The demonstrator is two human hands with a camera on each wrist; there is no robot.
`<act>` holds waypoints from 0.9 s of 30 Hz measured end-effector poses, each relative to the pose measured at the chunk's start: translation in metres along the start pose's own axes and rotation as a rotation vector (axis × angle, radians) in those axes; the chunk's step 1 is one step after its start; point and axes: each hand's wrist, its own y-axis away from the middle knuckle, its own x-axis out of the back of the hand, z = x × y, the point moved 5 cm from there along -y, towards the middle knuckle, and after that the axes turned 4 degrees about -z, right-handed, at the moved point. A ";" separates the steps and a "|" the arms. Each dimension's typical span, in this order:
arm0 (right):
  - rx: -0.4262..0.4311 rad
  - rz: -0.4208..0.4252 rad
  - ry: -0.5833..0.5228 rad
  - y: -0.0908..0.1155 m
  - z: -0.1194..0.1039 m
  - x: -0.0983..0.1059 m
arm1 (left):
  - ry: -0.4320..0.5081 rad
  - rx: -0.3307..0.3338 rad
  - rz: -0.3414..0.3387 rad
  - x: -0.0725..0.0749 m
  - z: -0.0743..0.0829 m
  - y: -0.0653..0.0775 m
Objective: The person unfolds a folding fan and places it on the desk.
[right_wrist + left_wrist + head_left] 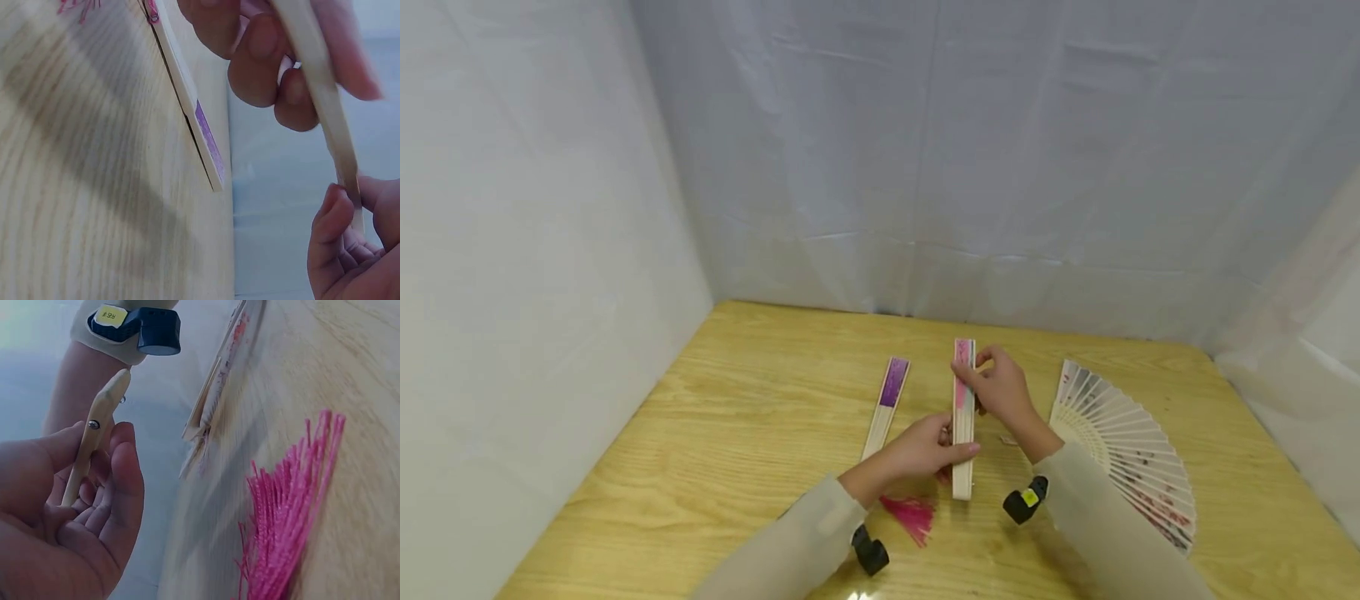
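Both hands hold a folded hand fan (962,425) with a pink upper part and pale ribs, raised above the table. My left hand (921,447) grips it near the lower end, thumb across the front. Higher up, my right hand (1002,390) pinches the pink part between thumb and fingers. A metal rivet shows at the fan's lower end in the left wrist view. Just left of the hands lies a folded purple fan (892,385), its lower end hidden behind my left arm. A bright pink tassel (281,506) lies on the table below that hand.
To the right, a white fan (1120,450) with dark and red flower prints lies spread out, partly under the right forearm. The wooden table (722,392) is bounded by pale sheet walls (880,167) at the back and sides. Each wrist wears a small black camera.
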 end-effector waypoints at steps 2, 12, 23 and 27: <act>0.007 -0.023 -0.032 0.002 0.001 0.000 | 0.008 0.005 0.008 0.001 -0.001 0.002; -0.039 -0.114 -0.099 0.006 0.018 -0.003 | 0.159 0.051 -0.016 0.003 -0.020 0.006; -0.049 -0.302 -0.291 0.011 0.033 -0.011 | 0.205 0.093 0.001 0.007 -0.029 0.011; -0.039 -0.317 -0.321 0.011 0.033 -0.011 | 0.234 0.099 0.001 0.007 -0.030 0.010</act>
